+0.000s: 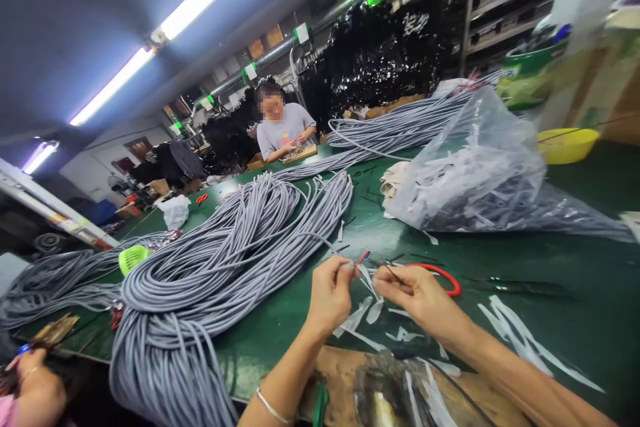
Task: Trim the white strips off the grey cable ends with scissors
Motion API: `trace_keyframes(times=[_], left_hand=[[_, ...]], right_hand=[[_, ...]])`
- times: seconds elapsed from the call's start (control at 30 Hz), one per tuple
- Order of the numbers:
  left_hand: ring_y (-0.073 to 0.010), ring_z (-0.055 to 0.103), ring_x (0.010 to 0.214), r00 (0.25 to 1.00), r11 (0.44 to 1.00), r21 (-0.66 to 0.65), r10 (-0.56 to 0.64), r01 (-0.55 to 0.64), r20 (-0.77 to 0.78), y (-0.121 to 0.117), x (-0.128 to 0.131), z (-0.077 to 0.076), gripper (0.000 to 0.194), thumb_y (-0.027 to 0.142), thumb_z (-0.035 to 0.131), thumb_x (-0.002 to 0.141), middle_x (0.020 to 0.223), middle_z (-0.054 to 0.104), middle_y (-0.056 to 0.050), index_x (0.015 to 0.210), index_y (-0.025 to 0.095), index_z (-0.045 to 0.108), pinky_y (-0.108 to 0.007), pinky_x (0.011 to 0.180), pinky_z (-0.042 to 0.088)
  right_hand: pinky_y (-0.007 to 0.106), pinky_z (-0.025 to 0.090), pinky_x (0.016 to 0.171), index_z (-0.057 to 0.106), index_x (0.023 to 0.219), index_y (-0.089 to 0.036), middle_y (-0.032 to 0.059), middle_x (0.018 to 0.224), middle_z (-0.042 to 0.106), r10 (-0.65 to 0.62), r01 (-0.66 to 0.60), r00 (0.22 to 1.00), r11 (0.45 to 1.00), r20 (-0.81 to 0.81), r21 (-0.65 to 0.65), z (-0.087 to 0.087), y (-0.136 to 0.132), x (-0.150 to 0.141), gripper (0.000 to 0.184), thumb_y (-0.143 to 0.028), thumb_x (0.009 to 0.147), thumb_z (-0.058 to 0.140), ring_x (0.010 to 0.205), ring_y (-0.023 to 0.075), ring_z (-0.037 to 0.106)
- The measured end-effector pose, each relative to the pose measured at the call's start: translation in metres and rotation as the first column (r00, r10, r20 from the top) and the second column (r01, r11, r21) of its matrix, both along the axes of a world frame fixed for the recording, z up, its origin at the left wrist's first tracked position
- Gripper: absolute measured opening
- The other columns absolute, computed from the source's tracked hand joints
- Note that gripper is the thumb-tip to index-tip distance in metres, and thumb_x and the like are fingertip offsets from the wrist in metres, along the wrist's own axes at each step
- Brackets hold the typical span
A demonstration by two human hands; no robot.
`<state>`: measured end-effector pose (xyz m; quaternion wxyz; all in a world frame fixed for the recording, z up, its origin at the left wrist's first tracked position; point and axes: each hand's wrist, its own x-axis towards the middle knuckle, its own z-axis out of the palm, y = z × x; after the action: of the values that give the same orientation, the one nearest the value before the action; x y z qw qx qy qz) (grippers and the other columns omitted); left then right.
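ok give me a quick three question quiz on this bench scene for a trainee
1. Which is nearer the red loop: the left hand or the right hand?
2. True or false: the bracelet is on the right arm.
3. The wire ends at the left hand are a) red and blue, b) yellow and green, c) orange.

Key: 1 right hand; 2 false, the bracelet is on the left arm; 3 a.

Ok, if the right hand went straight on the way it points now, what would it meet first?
Probably the red and blue wire ends held in the left hand, though depth is hard to judge from this single view.
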<state>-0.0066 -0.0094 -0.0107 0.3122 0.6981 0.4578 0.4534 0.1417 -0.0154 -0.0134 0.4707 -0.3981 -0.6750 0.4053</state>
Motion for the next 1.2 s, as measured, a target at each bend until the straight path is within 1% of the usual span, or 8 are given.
trace_keyframes(times=[0.27, 0.4, 0.57, 0.73, 0.9, 0.97, 1.13, 1.2], left_hand=[[-0.0089, 0.035, 0.050, 0.986, 0.984, -0.175, 0.038, -0.009, 0.161, 0.008, 0.003, -0.006, 0.045, 0.059, 0.054, 0.079, 0.056, 0.046, 0.004, 0.068, 0.015, 0.057, -0.024, 0.050, 0.029], [-0.0041, 0.029, 0.044, 0.936, 0.968, -0.243, 0.024, 0.067, 0.352, 0.012, -0.001, -0.001, 0.055, 0.060, 0.065, 0.071, 0.073, 0.058, 0.001, 0.100, 0.014, 0.061, -0.021, 0.044, 0.025], [-0.0041, 0.034, 0.047, 0.840, 0.934, -0.273, -0.049, 0.231, 0.540, 0.013, -0.006, 0.004, 0.058, 0.057, 0.075, 0.064, 0.066, 0.051, 0.003, 0.098, 0.011, 0.063, -0.022, 0.048, 0.027], [-0.0065, 0.043, 0.052, 0.756, 0.893, -0.246, -0.142, 0.376, 0.639, 0.010, -0.004, 0.005, 0.058, 0.050, 0.083, 0.058, 0.066, 0.051, 0.004, 0.100, 0.016, 0.059, -0.023, 0.052, 0.034], [-0.0046, 0.043, 0.047, 0.720, 0.938, -0.097, -0.187, 0.333, 0.668, 0.009, -0.005, 0.000, 0.043, 0.046, 0.081, 0.065, 0.066, 0.053, 0.005, 0.079, 0.020, 0.049, -0.021, 0.048, 0.036], [-0.0035, 0.041, 0.045, 0.726, 0.962, -0.051, -0.168, 0.270, 0.666, 0.010, -0.008, 0.000, 0.042, 0.046, 0.079, 0.068, 0.068, 0.054, 0.004, 0.075, 0.020, 0.047, -0.020, 0.046, 0.034], [-0.0039, 0.043, 0.045, 0.741, 0.986, 0.086, -0.162, 0.140, 0.651, 0.012, -0.011, 0.002, 0.045, 0.049, 0.077, 0.069, 0.067, 0.049, 0.004, 0.065, 0.018, 0.044, -0.021, 0.046, 0.036], [-0.0053, 0.046, 0.047, 0.755, 0.979, 0.148, -0.201, 0.138, 0.625, 0.012, -0.010, 0.002, 0.045, 0.049, 0.077, 0.069, 0.064, 0.045, 0.005, 0.061, 0.017, 0.046, -0.023, 0.048, 0.038]], right_hand=[[0.023, 0.030, 0.045, 0.041, 0.055, -0.022, -0.0041, 0.050, 0.037, 0.013, -0.034, 0.974, 0.995, 0.228, 0.089, -0.008, 0.003, -0.001, 0.035, -0.043, 0.083, 0.039, 0.047, 0.0111, 0.034], [0.022, 0.027, 0.043, 0.045, 0.050, -0.021, -0.0040, 0.045, 0.043, -0.007, -0.051, 0.915, 0.990, 0.403, 0.133, -0.015, 0.005, 0.009, 0.031, -0.026, 0.080, 0.047, 0.044, 0.0112, 0.039], [0.021, 0.040, 0.052, 0.063, 0.058, -0.023, -0.0015, 0.059, 0.061, -0.005, -0.114, 0.817, 0.979, 0.577, 0.171, -0.023, 0.003, 0.014, 0.015, -0.017, 0.072, 0.061, 0.056, 0.0134, 0.058], [0.029, 0.044, 0.056, 0.063, 0.066, -0.019, 0.0089, 0.070, 0.065, -0.268, 0.121, 0.680, 0.959, 0.682, 0.256, -0.034, 0.018, 0.032, 0.015, -0.007, 0.068, 0.054, 0.065, 0.0219, 0.064], [0.027, 0.032, 0.043, 0.054, 0.055, -0.021, 0.0064, 0.052, 0.059, -0.369, 0.229, 0.574, 0.929, 0.731, 0.289, -0.039, 0.026, 0.043, 0.017, -0.005, 0.060, 0.052, 0.047, 0.0214, 0.059], [0.027, 0.030, 0.040, 0.053, 0.053, -0.022, 0.0047, 0.048, 0.057, -0.375, 0.221, 0.593, 0.927, 0.712, 0.305, -0.033, 0.027, 0.041, 0.015, -0.013, 0.065, 0.053, 0.043, 0.0202, 0.056], [0.024, 0.039, 0.041, 0.056, 0.064, -0.023, -0.0005, 0.051, 0.059, -0.271, 0.148, 0.902, 0.925, 0.335, 0.351, -0.010, 0.019, 0.020, 0.015, -0.031, 0.075, 0.050, 0.043, 0.0144, 0.052], [0.023, 0.040, 0.040, 0.056, 0.065, -0.023, -0.0020, 0.051, 0.057, -0.214, 0.123, 0.947, 0.931, 0.242, 0.343, -0.004, 0.011, 0.010, 0.020, -0.040, 0.075, 0.055, 0.043, 0.0132, 0.050]])
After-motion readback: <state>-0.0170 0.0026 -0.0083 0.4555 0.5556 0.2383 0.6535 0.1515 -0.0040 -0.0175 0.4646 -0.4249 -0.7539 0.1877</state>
